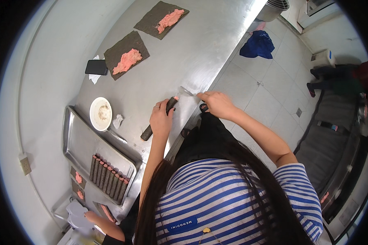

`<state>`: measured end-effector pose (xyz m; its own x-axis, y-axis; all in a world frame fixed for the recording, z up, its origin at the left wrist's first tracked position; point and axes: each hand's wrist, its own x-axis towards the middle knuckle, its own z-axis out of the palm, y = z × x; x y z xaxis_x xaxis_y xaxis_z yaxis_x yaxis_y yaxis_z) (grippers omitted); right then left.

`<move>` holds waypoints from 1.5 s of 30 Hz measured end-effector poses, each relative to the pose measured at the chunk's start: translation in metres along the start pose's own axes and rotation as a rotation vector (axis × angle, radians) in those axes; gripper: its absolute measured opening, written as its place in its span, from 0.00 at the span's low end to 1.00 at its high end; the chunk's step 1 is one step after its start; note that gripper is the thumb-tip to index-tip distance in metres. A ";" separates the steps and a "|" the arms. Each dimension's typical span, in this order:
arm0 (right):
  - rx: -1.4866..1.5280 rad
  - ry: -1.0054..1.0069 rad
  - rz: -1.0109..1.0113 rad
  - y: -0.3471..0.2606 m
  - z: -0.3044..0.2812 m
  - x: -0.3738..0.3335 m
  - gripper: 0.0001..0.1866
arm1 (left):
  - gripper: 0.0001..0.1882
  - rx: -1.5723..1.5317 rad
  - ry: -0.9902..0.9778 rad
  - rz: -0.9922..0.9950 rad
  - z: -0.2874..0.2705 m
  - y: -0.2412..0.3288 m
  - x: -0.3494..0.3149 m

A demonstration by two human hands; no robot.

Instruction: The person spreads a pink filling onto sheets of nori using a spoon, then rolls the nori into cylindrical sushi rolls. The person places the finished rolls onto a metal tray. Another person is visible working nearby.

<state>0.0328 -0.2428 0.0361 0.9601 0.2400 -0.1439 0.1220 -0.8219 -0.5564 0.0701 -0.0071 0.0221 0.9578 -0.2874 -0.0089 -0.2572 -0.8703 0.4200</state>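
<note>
My left hand (161, 119) is wrapped over a dark seaweed roll (146, 133) lying on the steel table. Pink filling shows at the roll's far end, beyond my fingers. In my right hand (217, 104) is a small knife-like tool with a flat metal blade (187, 91), its exact kind unclear. The blade points left and sits just right of that filled end, apart from it. Farther off lie two flat seaweed sheets, a nearer one (111, 54) and a farther one (146, 21), each bearing a mound of pink paste (128, 61).
Left on the steel table (171, 57) are a white bowl (95, 124), crumpled tissue (117, 121) and a black phone (96, 67). A metal tray (75, 143) holds several finished rolls (109, 179). At lower left, another person's arm (106, 226) reaches past more sheets.
</note>
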 end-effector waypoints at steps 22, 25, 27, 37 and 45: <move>-0.088 -0.253 -0.131 0.000 -0.032 0.050 0.10 | 0.17 0.053 0.064 -0.035 0.002 0.013 0.000; -0.079 -0.308 -0.060 -0.006 -0.057 0.059 0.09 | 0.17 0.036 0.071 -0.034 0.003 0.012 0.001; -0.052 -0.352 -0.025 -0.007 -0.062 0.064 0.09 | 0.17 0.032 0.056 -0.041 0.002 0.013 0.002; 0.017 -0.301 -0.165 -0.019 -0.051 0.102 0.09 | 0.17 0.043 0.036 -0.045 0.001 0.014 0.001; -0.070 -0.251 -0.365 -0.046 -0.048 0.120 0.08 | 0.17 0.070 0.043 -0.077 0.003 0.015 0.001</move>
<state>0.1547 -0.2010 0.0833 0.7610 0.6317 -0.1474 0.4667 -0.6910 -0.5520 0.0668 -0.0219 0.0253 0.9792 -0.2028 0.0013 -0.1900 -0.9154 0.3550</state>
